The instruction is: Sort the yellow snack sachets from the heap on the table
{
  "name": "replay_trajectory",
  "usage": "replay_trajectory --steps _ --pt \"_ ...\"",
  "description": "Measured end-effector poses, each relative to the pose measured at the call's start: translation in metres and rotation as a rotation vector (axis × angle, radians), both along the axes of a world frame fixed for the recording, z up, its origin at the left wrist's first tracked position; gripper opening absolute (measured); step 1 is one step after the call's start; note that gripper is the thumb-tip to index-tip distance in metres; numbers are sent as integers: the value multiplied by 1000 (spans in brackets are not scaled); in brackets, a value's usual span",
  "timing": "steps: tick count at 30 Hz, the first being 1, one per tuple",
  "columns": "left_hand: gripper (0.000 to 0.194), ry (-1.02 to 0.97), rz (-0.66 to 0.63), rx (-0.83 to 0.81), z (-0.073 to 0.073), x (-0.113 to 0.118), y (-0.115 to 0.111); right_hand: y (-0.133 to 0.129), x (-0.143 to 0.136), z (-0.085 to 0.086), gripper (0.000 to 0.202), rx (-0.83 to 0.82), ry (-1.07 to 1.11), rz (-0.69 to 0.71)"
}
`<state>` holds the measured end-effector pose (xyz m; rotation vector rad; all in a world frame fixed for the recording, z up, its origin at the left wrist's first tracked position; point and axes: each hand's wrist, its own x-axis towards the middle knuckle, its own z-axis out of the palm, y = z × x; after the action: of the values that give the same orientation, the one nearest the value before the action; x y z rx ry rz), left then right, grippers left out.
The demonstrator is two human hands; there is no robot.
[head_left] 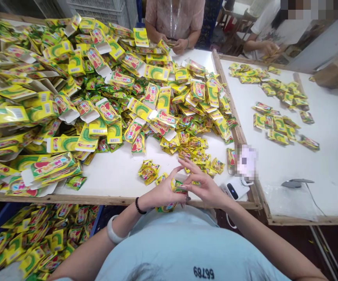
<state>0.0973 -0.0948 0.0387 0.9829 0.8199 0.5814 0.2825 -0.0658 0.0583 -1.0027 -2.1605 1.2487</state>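
A small yellow and green carton (pixel 176 186) stands close to my body at the table's front edge. My left hand (pixel 164 191) is wrapped round it, thumb and fingers on its sides. At the carton's pale upper end, the fingers of my right hand (pixel 205 189) pinch the edge, while its other fingers stretch out above. Whether anything small is between those fingertips is hidden. Just beyond my hands lie loose yellow candy sachets (pixel 196 150), with a small cluster of sachets (pixel 149 171) to the left.
A large heap of cartons (pixel 107 89) covers the table's left and back. Below left, a blue bin (pixel 98 218) holds more packs. A white device (pixel 235 189) sits by the wooden divider (pixel 236 128). Two people work opposite; sachets (pixel 280 125) and scissors (pixel 297 182) lie on the right table.
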Motion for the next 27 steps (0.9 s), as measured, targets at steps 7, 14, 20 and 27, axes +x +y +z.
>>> replay_trajectory --steps 7,14,20,27 --pt "102 183 6 224 8 2 0 -15 7 4 20 25 -151 181" --pt "56 914 150 827 -30 -60 7 47 127 31 19 704 -290 -854" --pt "54 1097 104 868 -81 -73 10 92 131 0 37 216 -58 -989" --pt "55 705 433 565 -80 -51 64 158 50 -76 40 -134 274 -816"
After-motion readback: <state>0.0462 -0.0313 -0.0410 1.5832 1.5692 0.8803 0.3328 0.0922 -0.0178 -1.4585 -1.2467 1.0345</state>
